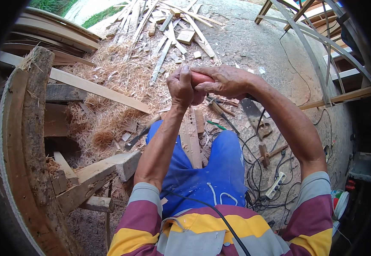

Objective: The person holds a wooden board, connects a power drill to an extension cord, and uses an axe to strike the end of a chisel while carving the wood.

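Nearest, a dark cable (211, 208) is seen crossing the striped shirt (232, 226); its lower end is cut off by the frame. Blue trousers (202, 183) are spread to either side of a plank (189, 136), taken as reference for all positions. Above the plank's far end, a red object (202, 79) is held between both hands. The left hand (180, 87) is closed in a fist at its left end, thumb uppermost; the right hand (224, 81) is curled over its right side. Most of the object is covered by fingers; its full shape cannot be made out.

Right of the plank, a white power strip (276, 186) is noted among tangled cords, and a wooden mallet (265, 155) beyond it. A hammer (219, 110) is partly hidden under the right hand. Left of the plank, a wooden-handled tool (142, 133) is partly covered by the knee. Farther left, a thick timber (38, 128) is bent by the lens and darkened at the rim. Beyond the plank, shavings (113, 81) are strewn, then scrap wood (185, 37) is heaped; its far edge is cropped.
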The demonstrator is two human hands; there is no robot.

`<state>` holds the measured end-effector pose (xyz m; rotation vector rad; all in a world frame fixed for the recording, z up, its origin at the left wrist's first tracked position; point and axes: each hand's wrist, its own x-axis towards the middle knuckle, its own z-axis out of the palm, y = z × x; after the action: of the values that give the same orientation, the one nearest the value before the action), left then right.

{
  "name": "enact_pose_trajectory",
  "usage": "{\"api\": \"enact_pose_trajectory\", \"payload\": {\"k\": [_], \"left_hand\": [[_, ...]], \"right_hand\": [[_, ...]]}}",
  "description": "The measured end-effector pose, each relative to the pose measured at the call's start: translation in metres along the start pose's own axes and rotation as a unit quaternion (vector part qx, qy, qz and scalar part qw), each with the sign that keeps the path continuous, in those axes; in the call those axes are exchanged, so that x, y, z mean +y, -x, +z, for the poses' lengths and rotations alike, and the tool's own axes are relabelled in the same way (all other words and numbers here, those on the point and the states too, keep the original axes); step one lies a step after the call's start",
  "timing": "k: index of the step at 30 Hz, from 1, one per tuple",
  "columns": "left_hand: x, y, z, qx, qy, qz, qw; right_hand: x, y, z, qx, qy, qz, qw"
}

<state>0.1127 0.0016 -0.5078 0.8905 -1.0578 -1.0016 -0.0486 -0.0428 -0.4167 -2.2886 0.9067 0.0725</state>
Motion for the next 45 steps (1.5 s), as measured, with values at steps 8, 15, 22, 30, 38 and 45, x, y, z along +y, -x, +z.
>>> {"api": "enact_pose_trajectory", "payload": {"k": [8,15,22,30,38,45], "left_hand": [[0.067,-0.039,0.023,0.018,-0.11,0.105,0.988],[-0.063,0.099,-0.036,-0.344,-0.461,0.208,0.791],[-0.168,0.027,-0.148,-0.155,-0.607,-0.323,0.71],[-0.14,0.105,-0.074,-0.372,-0.65,-0.042,0.662],[-0.041,0.044,-0.075,-0.002,-0.242,-0.176,0.954],[0.017,-0.014,-0.004,-0.155,-0.078,-0.021,0.985]], "right_hand": [[-0.045,0.051,-0.05,0.142,0.016,-0.014,0.99],[0.013,0.085,-0.015,0.363,0.009,0.054,0.93],[0.006,0.1,-0.006,0.321,-0.14,0.12,0.929],[0.007,0.101,0.014,0.315,-0.181,0.128,0.923],[-0.009,0.089,0.006,0.244,-0.086,0.099,0.961],[-0.036,0.066,0.0,0.168,-0.069,0.091,0.979]]}}
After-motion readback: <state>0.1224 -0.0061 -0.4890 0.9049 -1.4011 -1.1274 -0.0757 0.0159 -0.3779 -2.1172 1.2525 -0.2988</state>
